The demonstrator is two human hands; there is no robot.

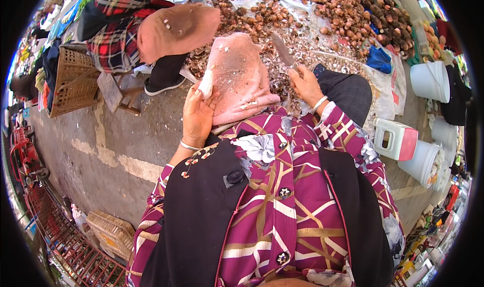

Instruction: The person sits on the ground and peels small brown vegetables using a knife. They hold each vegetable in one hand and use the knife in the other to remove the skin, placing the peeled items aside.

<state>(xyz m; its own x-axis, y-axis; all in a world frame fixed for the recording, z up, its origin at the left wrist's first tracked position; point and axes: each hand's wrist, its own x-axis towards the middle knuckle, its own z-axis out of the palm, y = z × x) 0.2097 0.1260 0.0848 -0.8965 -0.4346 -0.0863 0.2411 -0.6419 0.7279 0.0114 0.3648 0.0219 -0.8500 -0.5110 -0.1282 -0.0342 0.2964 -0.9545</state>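
A pale, peeled piece of root vegetable (206, 84) rests in my left hand (200, 107), held between thumb and fingers. My right hand (307, 84) grips the handle of a knife (282, 50), whose broad, dirty blade points away from me. Between the two hands a pink towel (227, 94), stained dark and dotted with scraps, covers my lap. Beyond it, brown peelings (281, 84) lie thick on the ground. Taro corms (340, 22) are heaped on sheeting farther off, with larger dark ones (385, 16) at the right.
A person in a plaid garment (113, 45) sits close at left, a pink cloth (177, 32) over the knees. A wooden stool (115, 92) and a wicker basket (73, 79) stand there. At right are a white bucket (430, 81), a plastic jug (395, 139) and another bucket (419, 164).
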